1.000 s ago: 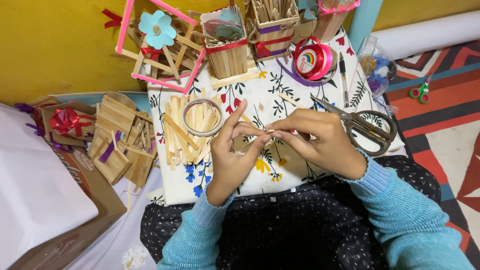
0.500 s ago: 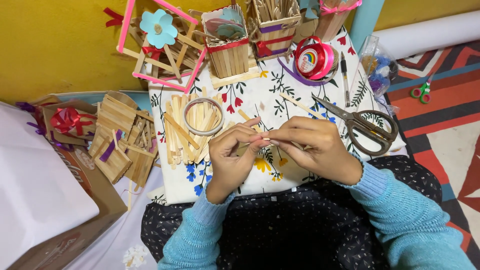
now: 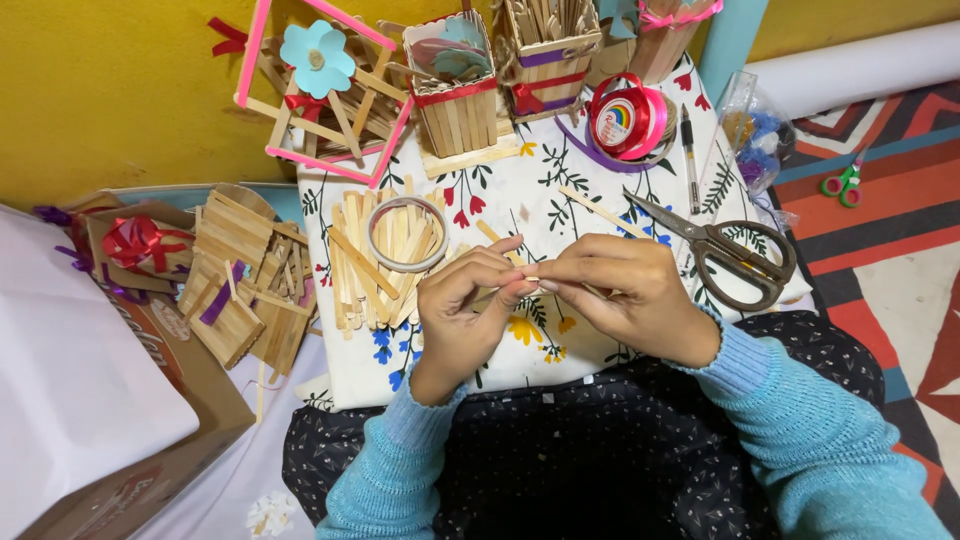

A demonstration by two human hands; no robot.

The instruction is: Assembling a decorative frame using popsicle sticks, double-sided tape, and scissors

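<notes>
Wooden craft stick (image 3: 500,283) lies crosswise between both sets of fingertips, its long axis running left to right; the left hand (image 3: 462,318) and right hand (image 3: 625,295) pinch it equally. Beyond the left fingers lies a tape ring (image 3: 406,234) on a loose stick pile (image 3: 372,262); beyond the right, scissors (image 3: 722,248).

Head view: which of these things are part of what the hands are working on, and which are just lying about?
In hand:
- wooden stick, pinched between left hand and right hand
- pile of wooden sticks, close beside the left hand
- tape ring lying on that pile

Lying about:
- scissors
- pink ribbon spool
- pen
- stick-built boxes
- pink frame with paper flower
</notes>
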